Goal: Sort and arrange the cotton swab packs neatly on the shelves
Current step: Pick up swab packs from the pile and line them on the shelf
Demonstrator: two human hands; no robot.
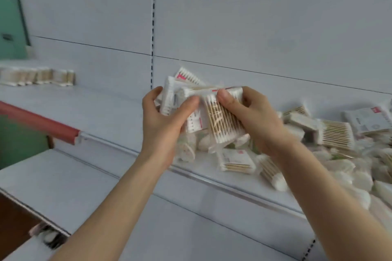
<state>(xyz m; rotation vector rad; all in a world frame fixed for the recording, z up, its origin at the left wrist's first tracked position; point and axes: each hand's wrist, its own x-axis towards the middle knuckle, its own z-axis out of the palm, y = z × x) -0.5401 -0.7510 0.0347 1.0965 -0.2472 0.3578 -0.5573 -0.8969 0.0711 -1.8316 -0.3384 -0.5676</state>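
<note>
Cotton swab packs (203, 112) sit bunched between both hands, raised just above the shelf (110, 112). Left hand (163, 121) curls round several packs stood on edge, thumb pressing their faces; right hand (248, 112) pinches one wooden-stick pack, seemingly squaring it against the bunch. A loose pile (331, 133) sprawls to the right of the hands; a tidy row (38, 77) stands far left, probably the destination.

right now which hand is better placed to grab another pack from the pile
Likely right: the right hand is beside the pile, which spreads to its right. The left hand is farther away and grips several packs.
</note>
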